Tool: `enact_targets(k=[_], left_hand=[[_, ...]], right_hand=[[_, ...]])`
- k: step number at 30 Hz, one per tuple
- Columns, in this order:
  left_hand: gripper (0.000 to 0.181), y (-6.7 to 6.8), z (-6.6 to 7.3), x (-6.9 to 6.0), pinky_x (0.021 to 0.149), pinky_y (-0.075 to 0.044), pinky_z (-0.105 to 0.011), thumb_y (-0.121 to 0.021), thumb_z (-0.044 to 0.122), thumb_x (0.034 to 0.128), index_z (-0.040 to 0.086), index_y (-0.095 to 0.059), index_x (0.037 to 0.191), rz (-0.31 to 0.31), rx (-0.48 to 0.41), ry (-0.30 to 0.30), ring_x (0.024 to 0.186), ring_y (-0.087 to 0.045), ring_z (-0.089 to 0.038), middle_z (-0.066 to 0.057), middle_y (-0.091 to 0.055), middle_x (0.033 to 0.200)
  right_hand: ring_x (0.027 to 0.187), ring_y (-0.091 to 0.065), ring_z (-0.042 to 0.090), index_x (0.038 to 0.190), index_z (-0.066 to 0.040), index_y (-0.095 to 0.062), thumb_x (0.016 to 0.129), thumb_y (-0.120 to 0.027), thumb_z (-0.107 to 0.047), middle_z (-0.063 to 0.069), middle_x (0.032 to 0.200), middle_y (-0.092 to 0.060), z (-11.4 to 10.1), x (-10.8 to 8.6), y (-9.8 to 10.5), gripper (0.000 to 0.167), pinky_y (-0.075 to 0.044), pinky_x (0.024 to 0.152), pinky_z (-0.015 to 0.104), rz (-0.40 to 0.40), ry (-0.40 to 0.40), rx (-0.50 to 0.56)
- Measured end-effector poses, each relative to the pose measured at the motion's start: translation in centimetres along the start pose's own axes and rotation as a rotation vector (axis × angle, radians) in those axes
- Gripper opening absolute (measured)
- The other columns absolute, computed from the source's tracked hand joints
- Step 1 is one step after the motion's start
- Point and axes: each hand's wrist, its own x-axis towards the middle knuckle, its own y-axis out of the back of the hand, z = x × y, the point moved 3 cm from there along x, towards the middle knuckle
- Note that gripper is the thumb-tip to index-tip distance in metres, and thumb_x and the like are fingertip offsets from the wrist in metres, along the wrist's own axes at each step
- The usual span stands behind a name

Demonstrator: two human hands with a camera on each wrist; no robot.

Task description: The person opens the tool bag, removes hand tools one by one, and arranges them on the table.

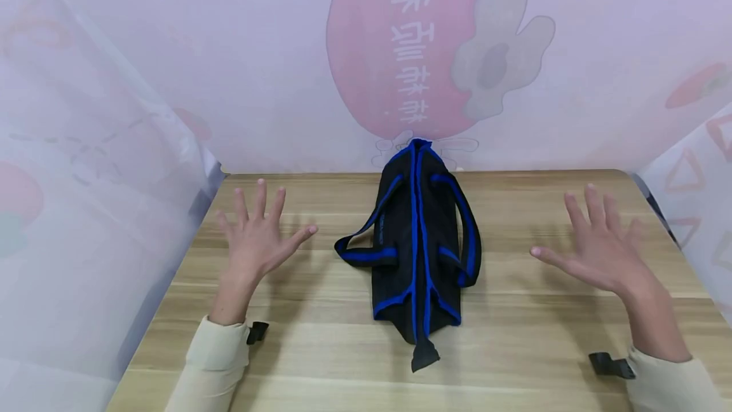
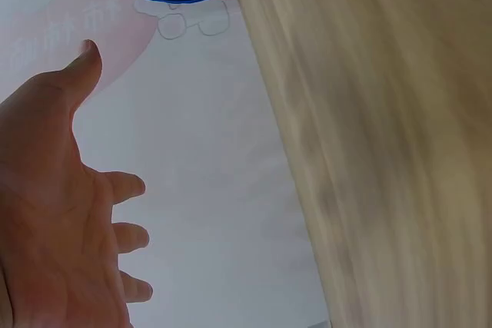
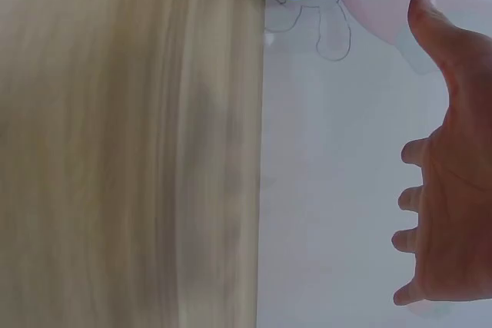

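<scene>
A black bag with blue trim [image 1: 394, 285] stands lengthwise on the wooden table, between the two hands. Its long top seam runs from front to back, and a black tab [image 1: 425, 356] sticks out at the near end. One strap handle [image 1: 366, 256] flops out to the left, the other handle [image 1: 471, 234] to the right. My left hand [image 1: 256, 243] is held above the table left of the bag, fingers spread, touching nothing. On the other side my right hand [image 1: 603, 253] hovers with spread fingers, apart from the bag. Both wrist views show empty palms.
The wooden table [image 1: 320, 361] ends at a pale printed curtain [image 1: 274, 81] behind the bag. More sheeting hangs along the left and right sides. A black strap piece [image 1: 257, 333] sits at the left cuff, another black piece [image 1: 612, 365] at the right cuff.
</scene>
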Motion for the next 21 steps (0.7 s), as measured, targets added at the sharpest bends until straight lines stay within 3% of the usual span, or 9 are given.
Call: enact_targets(k=[8, 21], left_hand=[[0.111, 0.1, 2.0, 1.3, 0.119, 0.009, -0.089, -0.044, 0.093, 0.0907, 0.026, -0.015, 0.175, -0.006, -0.033, -0.017, 0.165, 0.018, -0.049, -0.011, 0.009, 0.182], [0.11, -0.1, 6.6, 3.5, 0.124, 0.005, -0.085, -0.049, 0.092, 0.0897, 0.029, -0.018, 0.174, -0.01, -0.117, -0.083, 0.167, 0.009, -0.048, -0.011, -0.001, 0.183]], right_hand=[[0.162, 0.025, 0.051, 0.173, -0.008, 0.004, 0.094, -0.066, -0.072, 0.02, 0.177, 0.026, -2.3, 1.8, 0.2, 0.123, 0.007, 0.112, 0.094, 0.005, 0.046, 0.038], [0.166, 0.015, 0.049, 0.173, -0.009, 0.003, 0.092, -0.072, -0.068, 0.02, 0.18, 0.015, -5.7, 4.8, 0.5, 0.126, 0.005, 0.122, 0.086, 0.041, 0.095, 0.161]])
